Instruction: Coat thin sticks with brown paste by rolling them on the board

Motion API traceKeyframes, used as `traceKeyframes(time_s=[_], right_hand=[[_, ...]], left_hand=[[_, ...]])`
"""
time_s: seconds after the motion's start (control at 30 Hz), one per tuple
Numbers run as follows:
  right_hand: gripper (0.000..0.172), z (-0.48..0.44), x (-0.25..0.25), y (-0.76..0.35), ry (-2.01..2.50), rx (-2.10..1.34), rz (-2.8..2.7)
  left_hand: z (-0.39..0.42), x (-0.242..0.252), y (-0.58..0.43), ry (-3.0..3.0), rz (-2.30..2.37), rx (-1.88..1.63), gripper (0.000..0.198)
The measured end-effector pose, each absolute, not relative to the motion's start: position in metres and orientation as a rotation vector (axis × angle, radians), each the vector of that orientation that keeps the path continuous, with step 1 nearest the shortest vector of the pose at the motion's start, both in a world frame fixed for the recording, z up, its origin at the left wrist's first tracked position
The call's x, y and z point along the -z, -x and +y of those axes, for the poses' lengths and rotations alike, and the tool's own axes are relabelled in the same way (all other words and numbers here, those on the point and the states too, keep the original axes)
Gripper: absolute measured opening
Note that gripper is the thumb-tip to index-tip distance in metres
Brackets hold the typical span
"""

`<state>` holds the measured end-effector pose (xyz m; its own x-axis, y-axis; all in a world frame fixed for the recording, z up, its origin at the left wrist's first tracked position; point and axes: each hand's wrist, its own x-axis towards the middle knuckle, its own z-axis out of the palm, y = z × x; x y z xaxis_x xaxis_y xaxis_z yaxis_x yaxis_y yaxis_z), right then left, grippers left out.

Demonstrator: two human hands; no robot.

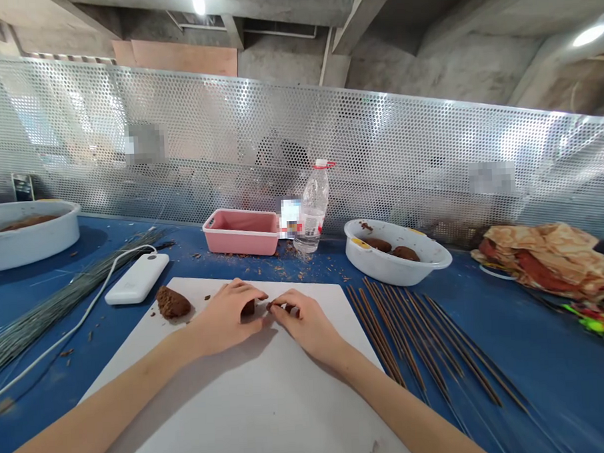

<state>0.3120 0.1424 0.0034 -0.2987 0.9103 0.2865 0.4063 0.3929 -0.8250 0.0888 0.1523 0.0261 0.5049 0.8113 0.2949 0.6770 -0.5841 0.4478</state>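
Note:
My left hand [236, 313] curves its thumb and fingers around a small lump of brown, dough-like paste [248, 309] on the white board [229, 403]. Just to its right, my right hand [303, 320] pinches a little brown bit [270, 307] of what looks like the same paste between thumb and fingertips. The two hands are close together but apart, near the board's far side. A larger, crumbly lump of brown paste [173, 303] sits at the board's far left corner.
Brown-coated thin sticks [401, 329] lie right of the board. Behind stand a pink tub [242, 242], a plastic bottle [312, 216] and a white basin [398, 269] holding brown lumps. Leftward are a white power bank [138, 279], grey wires [45, 301] and another basin [37, 241].

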Motion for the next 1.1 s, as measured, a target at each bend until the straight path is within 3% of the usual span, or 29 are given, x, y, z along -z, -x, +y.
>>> traceKeyframes(time_s=[0.27, 0.43, 1.1], right_hand=[[0.018, 0.1377, -0.0064, -0.3107, 1.05, -0.892, -1.867], [0.02, 0.138, -0.0055, -0.3102, 1.027, -0.88, -1.89], [0.02, 0.1357, -0.0072, -0.3093, 1.015, -0.952, -1.852]], left_hand=[[0.1483, -0.0298, -0.0913, -2.473, 1.186, -0.805, 0.028], [0.1496, -0.0304, -0.0929, -2.514, 1.069, -0.803, 0.016], [0.1558, -0.0278, -0.088, -2.495, 1.037, -0.89, 0.014]])
